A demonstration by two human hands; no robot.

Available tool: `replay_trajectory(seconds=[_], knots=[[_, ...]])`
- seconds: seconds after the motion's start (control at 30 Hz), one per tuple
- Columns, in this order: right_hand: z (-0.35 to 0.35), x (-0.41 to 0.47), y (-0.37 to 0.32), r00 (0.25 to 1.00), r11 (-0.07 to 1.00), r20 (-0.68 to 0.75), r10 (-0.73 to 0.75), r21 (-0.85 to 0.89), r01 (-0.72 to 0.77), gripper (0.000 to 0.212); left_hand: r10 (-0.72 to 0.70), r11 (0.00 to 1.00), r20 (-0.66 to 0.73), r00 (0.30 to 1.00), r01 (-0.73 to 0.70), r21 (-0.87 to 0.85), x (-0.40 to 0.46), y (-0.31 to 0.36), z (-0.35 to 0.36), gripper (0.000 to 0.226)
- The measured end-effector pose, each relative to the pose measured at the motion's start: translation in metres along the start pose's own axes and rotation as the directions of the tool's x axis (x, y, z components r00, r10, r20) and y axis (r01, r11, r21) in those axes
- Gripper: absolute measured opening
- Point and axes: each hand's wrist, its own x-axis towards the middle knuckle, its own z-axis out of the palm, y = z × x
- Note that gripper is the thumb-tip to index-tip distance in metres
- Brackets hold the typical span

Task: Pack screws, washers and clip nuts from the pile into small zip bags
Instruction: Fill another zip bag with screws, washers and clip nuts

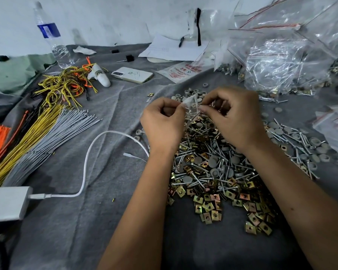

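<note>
We see both hands raised just above the far end of the pile (219, 164), meeting on one small clear bag (190, 106). The left hand (163, 123) has its fingers curled in, thumb and forefinger pinching the bag's left edge. The right hand (236, 115) is curled likewise, its fingertips pinching the bag's right edge, so the two hands nearly touch. Screws (192, 114) show through the bag's lower part. The pile lies under and between the forearms on the grey cloth (105, 221): screws mixed with grey washers (213, 162) in the middle, brass clip nuts (207, 206) thickest at the near edge. To the right, a heap of bags (293, 61) crowds the pile's far corner. To the left there is open cloth, crossed by a white cable (86, 162), before the bundles of ties (37, 141). A phone (132, 75) and a bottle (53, 39) sit well beyond.
</note>
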Motion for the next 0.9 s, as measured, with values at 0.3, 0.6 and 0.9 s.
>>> replay_trajectory(seconds=[0.3, 0.6, 0.9], knots=[[0.000, 0.001, 0.013, 0.834, 0.920, 0.522, 0.177, -0.389, 0.048, 0.046, -0.100, 0.964, -0.065, 0.993, 0.081, -0.254, 0.004, 0.002, -0.003, 0.016], [0.003, 0.000, 0.010, 0.919, 0.978, 0.391, 0.061, -0.206, 0.023, 0.018, -0.097, 0.978, -0.182, 0.978, 0.060, -0.199, 0.008, 0.000, -0.008, 0.015], [-0.003, -0.001, -0.004, 0.992, 0.945, 0.070, 0.106, 0.302, -0.122, 0.009, 0.125, 0.978, 0.053, 0.991, -0.132, 0.160, -0.005, -0.002, 0.004, 0.014]])
